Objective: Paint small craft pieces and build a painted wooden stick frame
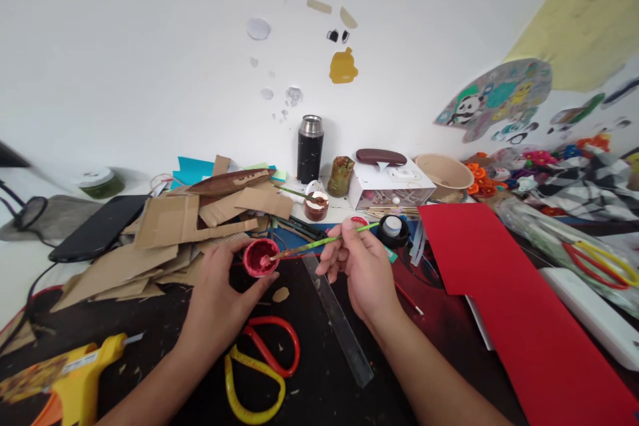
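A small pot of red paint (260,269) is gripped between the thumb and fingers of my left hand (224,286), its mouth tilted toward me. My right hand (362,263) pinches a thin green paintbrush (312,245). The brush tip, coated in pinkish-red paint, dips into the mouth of the pot. Below my hands lie scissors (264,366) with one red and one yellow handle loop. A clear ruler (344,329) rests on the dark mat between my forearms. Behind the brush stands an open brown paint jar (316,205) with another brush across it.
Cardboard scraps (164,233) and a black phone (97,229) lie at left, a yellow glue gun (82,373) at front left. Red card sheets (509,293) cover the right. A black flask (310,150), a white box (389,180) and a beige bowl (444,172) stand along the wall.
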The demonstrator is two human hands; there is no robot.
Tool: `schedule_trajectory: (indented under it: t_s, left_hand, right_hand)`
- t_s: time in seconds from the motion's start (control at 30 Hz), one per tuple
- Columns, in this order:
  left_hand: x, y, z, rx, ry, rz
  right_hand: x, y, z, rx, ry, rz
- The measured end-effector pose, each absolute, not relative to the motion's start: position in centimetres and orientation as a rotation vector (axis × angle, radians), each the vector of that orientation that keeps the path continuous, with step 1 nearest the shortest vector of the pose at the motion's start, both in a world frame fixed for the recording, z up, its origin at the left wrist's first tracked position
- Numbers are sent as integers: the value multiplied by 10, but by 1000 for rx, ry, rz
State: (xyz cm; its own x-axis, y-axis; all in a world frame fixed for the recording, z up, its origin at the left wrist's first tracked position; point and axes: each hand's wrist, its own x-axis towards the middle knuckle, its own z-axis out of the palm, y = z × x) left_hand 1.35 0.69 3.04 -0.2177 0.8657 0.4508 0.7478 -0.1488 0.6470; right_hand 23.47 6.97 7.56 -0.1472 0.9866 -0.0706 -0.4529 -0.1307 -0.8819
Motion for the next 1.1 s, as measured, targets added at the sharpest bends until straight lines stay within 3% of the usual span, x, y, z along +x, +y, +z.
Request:
schedule_trajectory:
  t_s: [1.1]
  left_hand:
    - [14,9,26,1815,1963,1225]
  right_hand:
    - [239,75,82,-814,-693,1591]
